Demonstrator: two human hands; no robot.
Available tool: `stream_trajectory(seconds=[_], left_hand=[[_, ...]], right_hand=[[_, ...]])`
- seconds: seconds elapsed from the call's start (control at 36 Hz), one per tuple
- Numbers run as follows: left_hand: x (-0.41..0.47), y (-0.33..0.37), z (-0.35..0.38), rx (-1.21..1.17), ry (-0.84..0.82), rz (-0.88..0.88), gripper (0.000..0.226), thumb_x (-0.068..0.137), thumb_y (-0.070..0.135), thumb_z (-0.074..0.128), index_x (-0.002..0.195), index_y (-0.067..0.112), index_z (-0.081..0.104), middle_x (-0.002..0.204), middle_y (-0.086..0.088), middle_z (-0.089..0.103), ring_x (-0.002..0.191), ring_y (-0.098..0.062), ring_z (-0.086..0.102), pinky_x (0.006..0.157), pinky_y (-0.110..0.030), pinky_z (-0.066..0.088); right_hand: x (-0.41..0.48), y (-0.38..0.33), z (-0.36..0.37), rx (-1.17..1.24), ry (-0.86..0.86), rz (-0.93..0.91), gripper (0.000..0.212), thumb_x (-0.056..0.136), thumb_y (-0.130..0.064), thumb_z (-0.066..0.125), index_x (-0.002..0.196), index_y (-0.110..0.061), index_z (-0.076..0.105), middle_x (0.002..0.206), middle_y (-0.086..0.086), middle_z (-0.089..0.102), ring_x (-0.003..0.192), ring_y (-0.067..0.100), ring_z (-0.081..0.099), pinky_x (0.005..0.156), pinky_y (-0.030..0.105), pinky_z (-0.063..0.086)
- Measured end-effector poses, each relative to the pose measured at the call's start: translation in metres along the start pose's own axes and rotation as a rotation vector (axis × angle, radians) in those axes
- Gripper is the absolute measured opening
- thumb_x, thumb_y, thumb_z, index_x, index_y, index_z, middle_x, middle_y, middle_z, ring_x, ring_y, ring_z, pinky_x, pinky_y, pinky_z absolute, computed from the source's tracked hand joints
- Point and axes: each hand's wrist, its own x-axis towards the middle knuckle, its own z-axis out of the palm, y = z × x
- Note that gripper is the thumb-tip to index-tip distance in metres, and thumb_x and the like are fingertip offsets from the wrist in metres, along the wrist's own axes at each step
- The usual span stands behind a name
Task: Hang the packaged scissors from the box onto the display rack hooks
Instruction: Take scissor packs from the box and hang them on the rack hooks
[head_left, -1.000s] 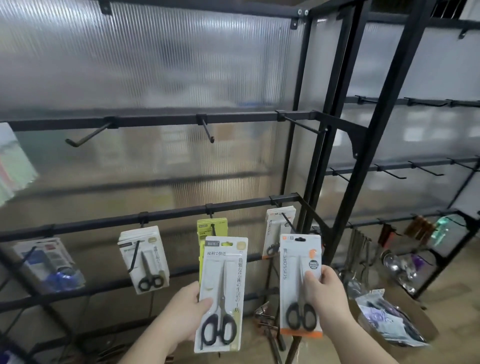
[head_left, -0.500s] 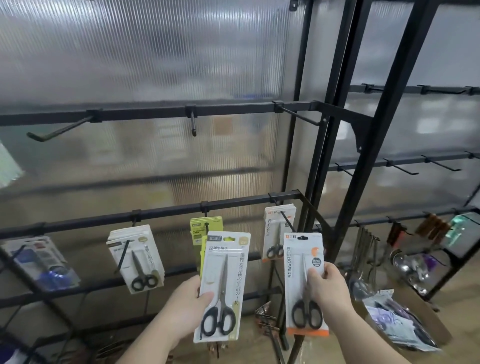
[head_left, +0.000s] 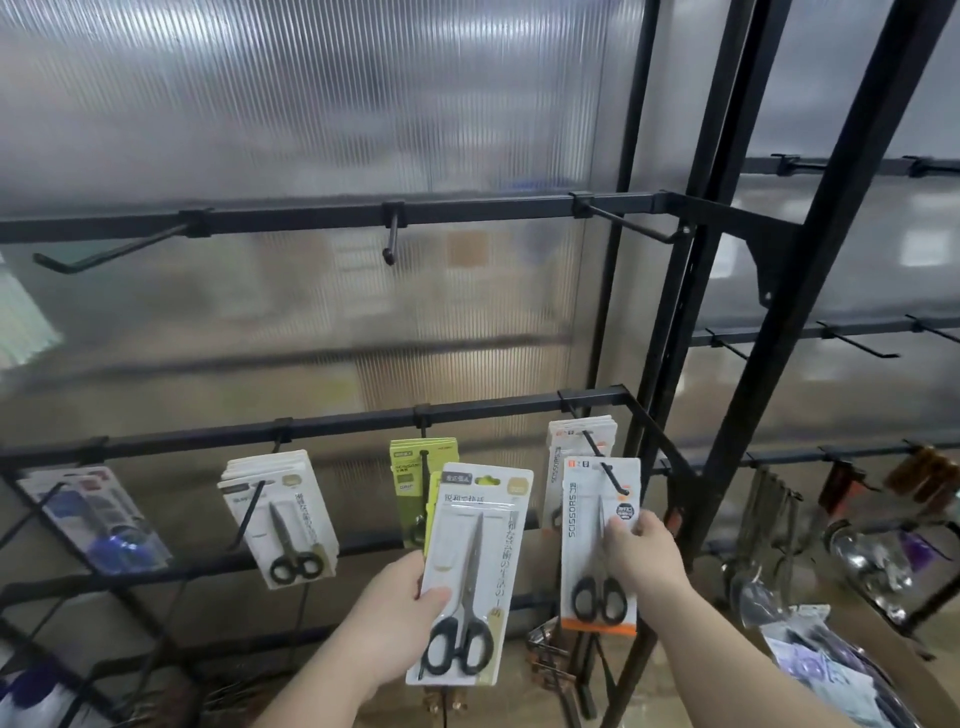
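My right hand (head_left: 641, 553) grips an orange-trimmed scissors pack (head_left: 597, 545) by its right edge; its top hole sits at the tip of the right-hand hook (head_left: 605, 470) on the lower black rail (head_left: 332, 428), in front of matching packs (head_left: 574, 447) hung there. My left hand (head_left: 397, 618) holds a white-and-yellow scissors pack (head_left: 470, 571) upright below the green packs (head_left: 415, 467) on the middle hook. Another bunch of white scissors packs (head_left: 283, 514) hangs further left.
The upper rail (head_left: 467, 210) carries three bare hooks. A black upright (head_left: 810, 291) rises at right, with spoons and utensils (head_left: 769, 525) hung behind it. A box of bagged goods (head_left: 831, 670) sits at lower right. Blue packs (head_left: 98, 519) hang far left.
My right hand has lifted the orange-trimmed pack up and slightly right, to the tip of the right-hand hook. The left hand and its pack have held about steady.
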Motion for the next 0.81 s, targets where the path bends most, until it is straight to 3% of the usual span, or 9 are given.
stream_trajectory(seconds=[0.14,0.22,0.28,0.42,0.58,0.69,0.81], left_hand=[[0.008,-0.003,0.003,0.014,-0.012,-0.003,0.028,0.099,0.017,0.050,0.111,0.036,0.065,0.108,0.020,0.072,0.105,-0.003,0.066,0.100,-0.036,0.052],[0.010,-0.008,0.005,0.013,-0.017,-0.012,0.028,0.096,0.019,0.050,0.108,0.038,0.066,0.108,0.018,0.073,0.105,-0.007,0.068,0.099,-0.038,0.053],[0.013,-0.012,0.005,0.017,-0.018,-0.012,0.026,0.094,0.022,0.050,0.106,0.038,0.067,0.108,0.014,0.073,0.105,-0.011,0.068,0.098,-0.040,0.053],[0.014,-0.017,0.004,0.025,-0.032,0.006,0.028,0.096,0.018,0.051,0.110,0.037,0.066,0.108,0.023,0.072,0.106,-0.002,0.066,0.101,-0.036,0.051],[0.012,-0.020,0.001,0.012,-0.002,-0.012,0.028,0.093,0.019,0.050,0.107,0.036,0.067,0.106,0.017,0.073,0.105,-0.009,0.068,0.098,-0.040,0.053],[0.004,-0.018,0.002,-0.025,0.016,-0.019,0.024,0.088,0.028,0.051,0.104,0.036,0.066,0.107,0.006,0.074,0.109,-0.022,0.068,0.096,-0.047,0.054],[-0.003,-0.014,0.007,-0.048,0.000,-0.002,0.025,0.095,0.020,0.050,0.108,0.035,0.066,0.105,0.016,0.074,0.105,-0.013,0.069,0.097,-0.041,0.054]], right_hand=[[0.029,-0.012,0.010,-0.044,-0.033,-0.015,0.017,0.102,-0.024,0.044,0.099,-0.010,0.051,0.093,0.008,0.058,0.080,0.020,0.052,0.068,0.033,0.036],[0.046,-0.018,0.014,-0.070,-0.046,-0.013,0.020,0.102,-0.023,0.045,0.114,-0.010,0.052,0.108,0.013,0.060,0.101,0.031,0.055,0.081,0.034,0.038],[0.054,-0.021,0.017,-0.066,-0.058,-0.011,0.024,0.103,-0.024,0.044,0.119,-0.009,0.052,0.108,0.011,0.058,0.104,0.032,0.054,0.087,0.036,0.039],[0.071,-0.023,0.025,-0.072,-0.091,-0.022,0.032,0.104,-0.029,0.040,0.123,-0.006,0.051,0.104,0.009,0.055,0.097,0.026,0.051,0.085,0.035,0.038],[0.070,-0.008,0.028,-0.014,-0.084,0.059,0.058,0.100,-0.048,0.045,0.141,-0.006,0.046,0.132,0.020,0.056,0.112,0.035,0.054,0.089,0.037,0.041],[0.044,0.015,0.026,-0.156,-0.138,0.016,0.048,0.102,-0.036,0.049,0.130,0.003,0.056,0.124,0.022,0.063,0.116,0.036,0.057,0.095,0.037,0.043],[-0.003,0.027,0.024,-0.165,-0.253,-0.066,0.041,0.103,-0.036,0.047,0.112,-0.001,0.067,0.091,0.003,0.071,0.086,0.022,0.064,0.077,0.031,0.047]])
